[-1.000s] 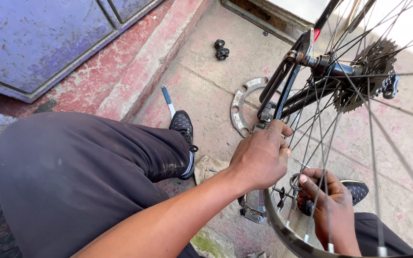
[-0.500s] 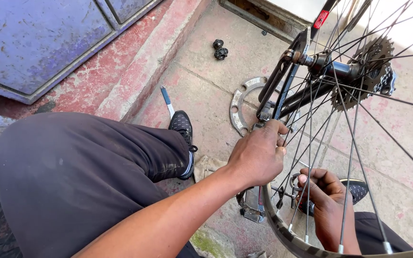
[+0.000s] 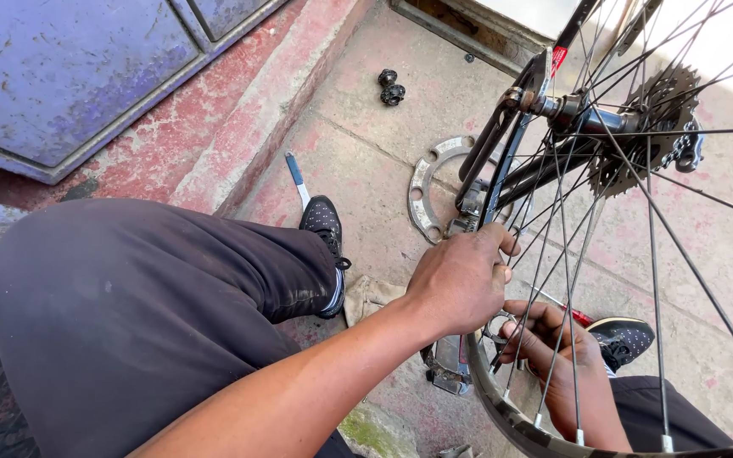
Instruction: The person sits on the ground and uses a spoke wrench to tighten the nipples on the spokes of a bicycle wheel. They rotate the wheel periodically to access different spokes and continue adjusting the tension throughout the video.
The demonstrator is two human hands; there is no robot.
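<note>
Head view: left hand (image 3: pixel 460 284) fingers stay curled on spokes (image 3: pixel 553 254); right hand (image 3: pixel 566 360) has slid upward, pinching a spoke.

one small red label (image 3: pixel 560 59), narrow and rectangular, stuck on the black frame tube just above the wheel hub (image 3: pixel 553 106); otherwise none.

Single head cam, no second view so nothing shared. Looks steeply down and forward over the wearer's left knee (image 3: pixel 154 314) onto the concrete floor (image 3: pixel 366 153), close range, about arm's reach. Wheel (image 3: pixel 604 254) fills the right side, cut off by the right and bottom edges; door (image 3: pixel 69 68) sits top left.
</note>
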